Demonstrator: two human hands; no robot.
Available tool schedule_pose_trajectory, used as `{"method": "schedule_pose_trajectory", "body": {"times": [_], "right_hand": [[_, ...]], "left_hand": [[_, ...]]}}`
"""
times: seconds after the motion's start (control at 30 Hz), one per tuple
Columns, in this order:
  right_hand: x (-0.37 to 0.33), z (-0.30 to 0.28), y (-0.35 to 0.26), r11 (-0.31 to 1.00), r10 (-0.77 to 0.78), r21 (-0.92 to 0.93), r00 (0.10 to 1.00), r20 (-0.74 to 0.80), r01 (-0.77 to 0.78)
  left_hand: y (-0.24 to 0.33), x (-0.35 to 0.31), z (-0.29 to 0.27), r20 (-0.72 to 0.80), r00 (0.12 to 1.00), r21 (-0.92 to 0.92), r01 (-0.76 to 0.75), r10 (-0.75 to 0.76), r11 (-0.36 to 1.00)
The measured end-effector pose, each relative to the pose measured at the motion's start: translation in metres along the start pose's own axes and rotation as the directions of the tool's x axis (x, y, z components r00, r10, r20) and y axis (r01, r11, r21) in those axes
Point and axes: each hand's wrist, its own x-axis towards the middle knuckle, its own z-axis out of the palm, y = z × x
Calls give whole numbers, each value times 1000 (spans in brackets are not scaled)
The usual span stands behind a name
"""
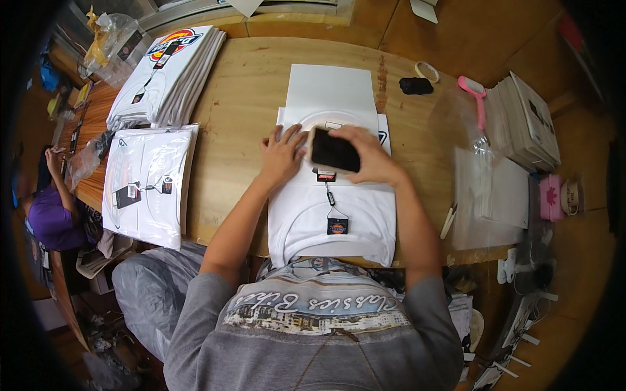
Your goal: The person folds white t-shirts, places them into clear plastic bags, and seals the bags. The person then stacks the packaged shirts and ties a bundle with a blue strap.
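Observation:
In front of me a folded white T-shirt (293, 208) lies on the table, its neckline toward me. A black hang tag (337, 226) on a cord rests on it. A white card sheet (331, 88) reaches from the shirt's far end. My left hand (284, 153) lies flat with fingers spread at the left side of the shirt and card. My right hand (370, 156) grips a flat black rectangular slab with a pale rim (334, 150), phone-sized, above the shirt's middle. It partly covers the print and a second tag; I cannot tell whether it touches the cloth.
Left stand a stack of folded white shirts (189, 81) and a bagged pile (147, 215). Right are a pink-handled lint roller (478, 104), clear plastic bags (486, 215) and a stack of boards (521, 124). A tape roll (427, 72) lies far right. Another person (55, 218) sits far left.

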Motion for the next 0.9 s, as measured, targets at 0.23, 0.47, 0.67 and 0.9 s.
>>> {"method": "schedule_pose_trajectory", "body": {"times": [0.23, 0.47, 0.67, 0.9], "right_hand": [[13, 26, 48, 998, 55, 18, 993, 102, -58], [53, 37, 86, 971, 69, -214, 980, -185, -109], [45, 28, 96, 906, 128, -374, 971, -203, -198], [45, -33, 118, 927, 347, 52, 902, 259, -371]], "left_hand": [[-12, 32, -18, 105, 994, -37, -19, 23, 999], [-5, 79, 33, -156, 973, -146, -191, 168, 971], [-24, 74, 26, -143, 980, -33, -141, 135, 989], [-60, 105, -11, 472, 874, -319, 43, 119, 947]]}}
